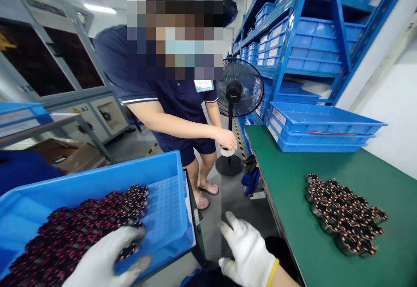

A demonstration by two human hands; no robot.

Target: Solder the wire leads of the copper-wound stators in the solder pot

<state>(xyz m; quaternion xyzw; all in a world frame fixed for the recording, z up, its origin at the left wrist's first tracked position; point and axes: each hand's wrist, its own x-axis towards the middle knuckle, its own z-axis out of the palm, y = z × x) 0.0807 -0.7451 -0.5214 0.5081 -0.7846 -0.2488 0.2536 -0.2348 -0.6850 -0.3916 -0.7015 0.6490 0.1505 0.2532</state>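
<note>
My left hand [107, 256], in a white glove with greyed fingertips, is at the near side of a blue plastic bin [166, 235]. Its thumb and fingers are apart, with dark motor stators [128, 251] showing in the gap; whether it touches them I cannot tell. Rows of stators [87, 217] with reddish and copper windings fill much of the bin. My right hand [246, 245], gloved in white with a yellow cuff edge, hangs between the bin and the green table [286, 169]. Its fingers are spread and hold nothing. More copper-wound stators [342, 213] stand grouped on that table.
A co-worker [169, 100] in dark blue stands ahead, holding a white round object [227, 151]. Behind is a black fan [233, 91]. Stacked blue trays [325, 126] sit on the green table's far end. Blue shelving [293, 35] runs along the right; a machine cabinet [58, 61] stands left.
</note>
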